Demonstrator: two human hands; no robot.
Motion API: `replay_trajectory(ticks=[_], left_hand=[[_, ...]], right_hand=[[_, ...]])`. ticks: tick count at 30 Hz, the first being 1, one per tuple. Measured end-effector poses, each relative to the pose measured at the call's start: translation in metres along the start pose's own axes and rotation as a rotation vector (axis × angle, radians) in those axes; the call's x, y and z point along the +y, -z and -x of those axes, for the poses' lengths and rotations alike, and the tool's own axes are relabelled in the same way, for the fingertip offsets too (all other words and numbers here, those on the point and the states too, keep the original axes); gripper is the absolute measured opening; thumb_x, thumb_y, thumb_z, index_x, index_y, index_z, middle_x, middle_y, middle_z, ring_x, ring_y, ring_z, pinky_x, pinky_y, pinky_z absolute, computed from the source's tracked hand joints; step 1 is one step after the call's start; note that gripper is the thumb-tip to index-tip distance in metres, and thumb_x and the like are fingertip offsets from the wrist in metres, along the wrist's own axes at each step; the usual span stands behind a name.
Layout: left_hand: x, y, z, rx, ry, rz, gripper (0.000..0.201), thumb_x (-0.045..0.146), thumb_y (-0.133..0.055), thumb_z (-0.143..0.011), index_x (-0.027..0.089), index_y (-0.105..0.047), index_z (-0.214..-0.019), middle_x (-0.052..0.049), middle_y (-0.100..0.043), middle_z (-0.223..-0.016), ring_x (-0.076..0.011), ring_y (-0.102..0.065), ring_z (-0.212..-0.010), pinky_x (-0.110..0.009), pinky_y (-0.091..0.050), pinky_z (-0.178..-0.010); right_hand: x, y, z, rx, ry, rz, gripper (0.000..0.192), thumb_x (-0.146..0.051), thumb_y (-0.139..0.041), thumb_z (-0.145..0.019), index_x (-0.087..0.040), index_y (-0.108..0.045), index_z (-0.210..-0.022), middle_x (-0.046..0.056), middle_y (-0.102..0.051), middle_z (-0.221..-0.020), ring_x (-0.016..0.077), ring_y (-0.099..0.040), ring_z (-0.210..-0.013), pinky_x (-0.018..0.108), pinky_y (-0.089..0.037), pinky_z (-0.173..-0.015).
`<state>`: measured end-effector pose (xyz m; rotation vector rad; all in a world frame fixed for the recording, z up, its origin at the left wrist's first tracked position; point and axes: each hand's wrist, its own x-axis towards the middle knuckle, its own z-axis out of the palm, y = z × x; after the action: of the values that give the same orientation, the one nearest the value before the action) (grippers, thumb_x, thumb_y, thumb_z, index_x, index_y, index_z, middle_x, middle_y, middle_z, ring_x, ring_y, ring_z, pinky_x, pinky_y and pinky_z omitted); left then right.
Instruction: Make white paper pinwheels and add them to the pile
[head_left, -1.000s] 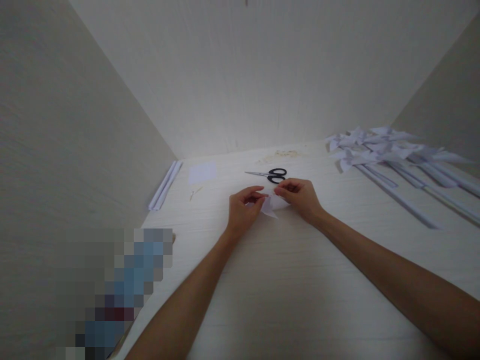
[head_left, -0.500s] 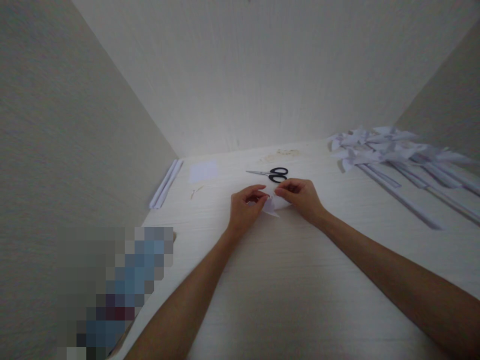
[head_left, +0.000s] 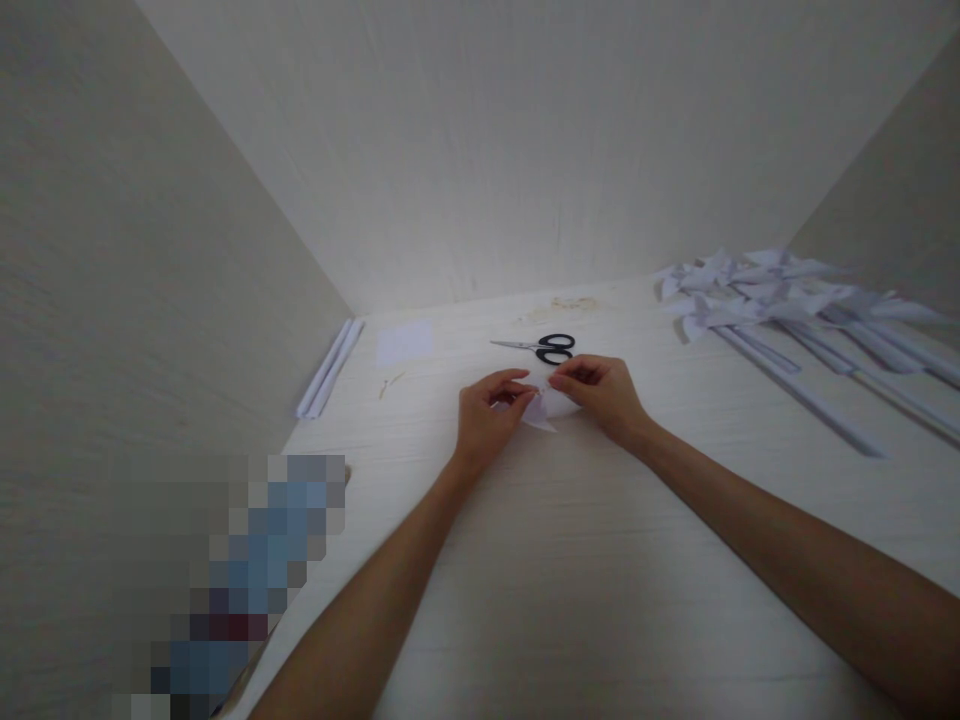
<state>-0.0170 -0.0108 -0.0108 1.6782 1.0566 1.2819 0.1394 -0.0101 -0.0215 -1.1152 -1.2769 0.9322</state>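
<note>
A small folded white paper piece [head_left: 546, 409] lies on the pale table [head_left: 570, 560], pinched from both sides. My left hand [head_left: 486, 418] grips its left edge with thumb and fingers. My right hand [head_left: 600, 395] holds its right part, fingers curled over the top. Much of the paper is hidden under my fingers. Just beyond my hands lie black-handled scissors [head_left: 541, 348], blades pointing left.
Several white paper pinwheels on long paper sticks [head_left: 780, 310] are heaped at the right. Rolled paper sticks [head_left: 328, 368] lie along the left wall, with a white paper square [head_left: 405, 342] beside them. Walls enclose the table on the left, back and right.
Both hands stay on the paper piece almost in place; only the fingers have shifted slightly.
</note>
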Motion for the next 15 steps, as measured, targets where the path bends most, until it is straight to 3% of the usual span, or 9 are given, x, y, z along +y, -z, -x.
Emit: replay_trajectory(ticks=[15], left_hand=[[-0.0004,0.0003,-0.0001,-0.012,0.011,0.004,0.025,0.023,-0.064,-0.061,0.013,-0.062,-0.085,-0.006,-0.067,-0.070,-0.0145,-0.063,-0.064,-0.025,-0.051,-0.063]], right_hand=[[-0.0018,-0.0001,0.0006,0.015,0.025,0.055,0.017,-0.030,-0.067,-0.057,-0.015,-0.061,-0.062,0.000,-0.059,-0.057,0.0090,-0.048,-0.049,0.023,-0.036,-0.047]])
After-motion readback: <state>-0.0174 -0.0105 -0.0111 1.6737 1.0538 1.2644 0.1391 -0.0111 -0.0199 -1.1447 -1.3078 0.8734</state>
